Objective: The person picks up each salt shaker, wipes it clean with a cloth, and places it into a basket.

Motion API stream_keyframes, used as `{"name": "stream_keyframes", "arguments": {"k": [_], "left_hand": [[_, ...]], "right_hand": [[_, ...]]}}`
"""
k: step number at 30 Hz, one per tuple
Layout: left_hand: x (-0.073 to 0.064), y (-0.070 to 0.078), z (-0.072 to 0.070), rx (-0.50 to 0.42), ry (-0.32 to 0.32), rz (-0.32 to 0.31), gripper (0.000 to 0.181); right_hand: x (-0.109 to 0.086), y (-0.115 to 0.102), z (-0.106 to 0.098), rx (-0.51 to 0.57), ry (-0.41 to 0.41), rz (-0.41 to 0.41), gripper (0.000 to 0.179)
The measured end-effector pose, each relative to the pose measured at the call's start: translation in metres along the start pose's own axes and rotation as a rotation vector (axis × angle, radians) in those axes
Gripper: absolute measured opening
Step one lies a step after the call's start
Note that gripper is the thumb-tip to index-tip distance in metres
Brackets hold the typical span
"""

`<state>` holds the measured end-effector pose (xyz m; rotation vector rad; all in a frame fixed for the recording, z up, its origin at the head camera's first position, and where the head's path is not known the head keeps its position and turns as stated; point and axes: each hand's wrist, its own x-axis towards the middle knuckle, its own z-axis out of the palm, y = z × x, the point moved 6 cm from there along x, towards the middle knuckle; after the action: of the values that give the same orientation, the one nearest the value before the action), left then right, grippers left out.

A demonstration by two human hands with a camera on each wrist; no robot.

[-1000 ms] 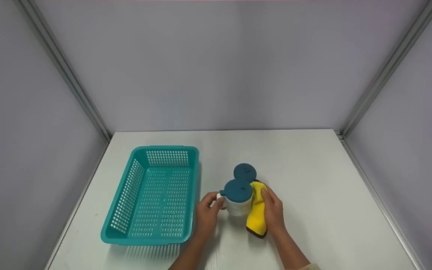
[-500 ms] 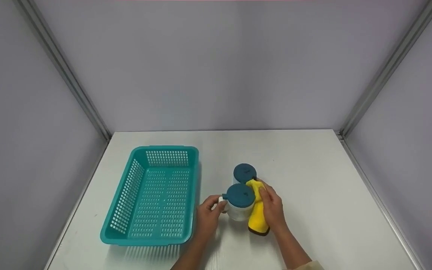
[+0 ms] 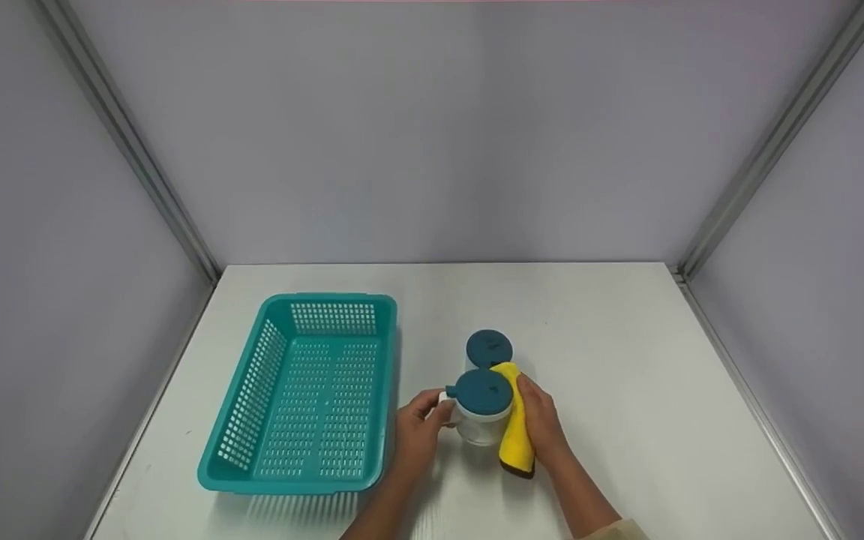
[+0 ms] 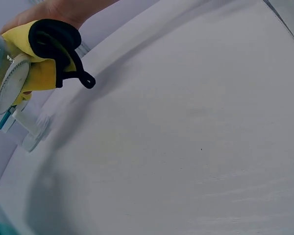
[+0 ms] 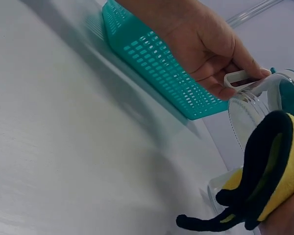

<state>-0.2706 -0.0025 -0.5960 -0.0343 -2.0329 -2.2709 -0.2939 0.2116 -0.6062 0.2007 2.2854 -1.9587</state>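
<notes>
My left hand [image 3: 417, 436] pinches the white handle [image 5: 234, 77] of a clear jar [image 3: 480, 430] with a dark blue lid [image 3: 484, 391]. Both wrist views show this jar held off the table, its round base visible. A folded yellow cloth [image 3: 517, 442] with black edging and a small loop is gripped in my right hand [image 3: 541, 420], against the right side of the jar. Just behind stands a second jar [image 4: 28, 128], its matching blue lid [image 3: 489, 347] in sight and its body partly covered by the first jar and the cloth.
A teal perforated basket [image 3: 386, 420] stands on the white table [image 3: 627, 405], left of my left hand. Grey panels [image 3: 432, 135] enclose the table at the back and both sides.
The held jar has come slightly toward me and to the right, handle still in the left hand. My right hand has shifted the cloth along the jar's side. The second jar stays put.
</notes>
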Motion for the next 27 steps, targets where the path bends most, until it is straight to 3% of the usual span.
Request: {"name": "stream_keyframes", "arguments": {"k": [5, 10, 15, 19, 27], "left_hand": [[-0.003, 0.02, 0.004, -0.011, -0.026, 0.036, 0.019], [0.0, 0.003, 0.001, -0.02, -0.029, 0.014, 0.018], [0.001, -0.013, -0.004, 0.006, -0.044, -0.015, 0.02], [0.001, -0.012, -0.002, 0.019, -0.052, -0.031, 0.025], [0.001, -0.004, 0.005, 0.007, -0.04, -0.067, 0.022]], "right_hand": [[0.001, 0.007, 0.001, 0.049, 0.015, 0.085, 0.077], [0.001, 0.014, 0.006, 0.125, -0.017, 0.119, 0.065], [-0.003, 0.02, 0.012, 0.167, -0.056, 0.13, 0.073], [-0.005, 0.02, 0.011, 0.174, -0.039, 0.134, 0.08], [-0.006, 0.016, 0.007, 0.181, 0.003, 0.105, 0.065]]}}
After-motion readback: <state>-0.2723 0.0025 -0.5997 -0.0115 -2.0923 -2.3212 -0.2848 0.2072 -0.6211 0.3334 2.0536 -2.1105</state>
